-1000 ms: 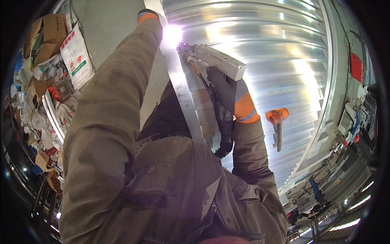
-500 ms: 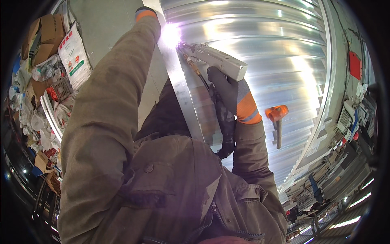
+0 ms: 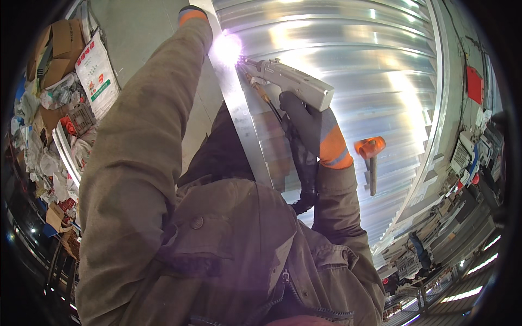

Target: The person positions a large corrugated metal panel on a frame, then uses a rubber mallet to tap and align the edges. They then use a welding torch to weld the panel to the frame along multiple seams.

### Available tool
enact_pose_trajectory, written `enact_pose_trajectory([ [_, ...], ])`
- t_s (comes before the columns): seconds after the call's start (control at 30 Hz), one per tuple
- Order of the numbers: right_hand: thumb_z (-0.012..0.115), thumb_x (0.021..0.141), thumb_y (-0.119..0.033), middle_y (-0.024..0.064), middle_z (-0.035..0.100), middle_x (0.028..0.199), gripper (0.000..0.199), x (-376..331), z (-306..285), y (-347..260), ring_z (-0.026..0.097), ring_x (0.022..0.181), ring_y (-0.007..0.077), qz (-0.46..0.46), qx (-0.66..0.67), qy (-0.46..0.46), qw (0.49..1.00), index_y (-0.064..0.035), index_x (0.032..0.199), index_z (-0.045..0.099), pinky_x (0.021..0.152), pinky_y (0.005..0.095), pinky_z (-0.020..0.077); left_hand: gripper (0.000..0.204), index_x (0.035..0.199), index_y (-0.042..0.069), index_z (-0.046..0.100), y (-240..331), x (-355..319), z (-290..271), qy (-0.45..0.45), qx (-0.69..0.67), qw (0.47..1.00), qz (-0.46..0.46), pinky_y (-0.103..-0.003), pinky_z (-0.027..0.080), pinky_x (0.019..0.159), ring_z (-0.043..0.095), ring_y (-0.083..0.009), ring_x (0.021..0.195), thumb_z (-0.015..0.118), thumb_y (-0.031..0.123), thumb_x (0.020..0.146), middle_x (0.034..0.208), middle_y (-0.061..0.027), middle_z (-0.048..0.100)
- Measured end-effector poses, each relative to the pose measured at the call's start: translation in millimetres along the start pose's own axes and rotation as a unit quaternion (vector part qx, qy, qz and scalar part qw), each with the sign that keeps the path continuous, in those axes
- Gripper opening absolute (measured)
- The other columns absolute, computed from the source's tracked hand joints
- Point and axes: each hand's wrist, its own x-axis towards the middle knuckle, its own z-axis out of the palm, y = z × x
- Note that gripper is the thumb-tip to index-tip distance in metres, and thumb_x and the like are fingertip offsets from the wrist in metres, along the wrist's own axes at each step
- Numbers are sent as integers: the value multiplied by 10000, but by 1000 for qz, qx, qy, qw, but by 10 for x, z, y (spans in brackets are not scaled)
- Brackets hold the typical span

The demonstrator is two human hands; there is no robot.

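Observation:
My right hand (image 3: 304, 119), in a dark glove with an orange and grey cuff, is wrapped round the grip of a grey welding gun (image 3: 302, 84). From the gun's tip, a bright violet-white glare lights the edge of a long flat metal strip (image 3: 243, 114) and hides the spot beneath it. A brass fitting and thin black hose (image 3: 265, 98) run below the nozzle. My left arm reaches far forward; the gloved left hand (image 3: 192, 13) is at the strip's far end, its fingers mostly hidden. Ribbed shiny metal panels (image 3: 348, 70) spread right of the strip.
An orange-headed mallet (image 3: 371, 148) lies on the panels, right of my right hand. To the left are a cardboard box (image 3: 68, 46), a white printed sack (image 3: 98, 76) and heaped plastic waste. Beyond the panel frame at right sit a red object (image 3: 474, 85) and a white crate (image 3: 462, 152).
The glare at the gun's tip still burns at about the same place on the strip. The gun's rear end and my right hand sit very slightly lower and further right in the picture.

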Motion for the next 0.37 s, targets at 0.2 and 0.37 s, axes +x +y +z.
enact_pose_trajectory([
  [0.2,690,1071,-251,43,708,777,335,-224,-28,-107,670,654,118,105,107,35,988,1,1280,760,579,313,510,568,1373,76,694,-304,457,276,-15,-72,996,-48,-536,579,919,733,-478,1129,362,489,1169,1265,-239,778],
  [0.37,695,1073,-273,39,706,769,333,-203,-15,-68,673,653,114,60,68,31,995,4,1240,771,578,312,506,523,1412,85,677,-277,480,301,48,-91,994,-24,-533,587,926,732,-479,1157,385,443,1167,1322,-237,765],
])
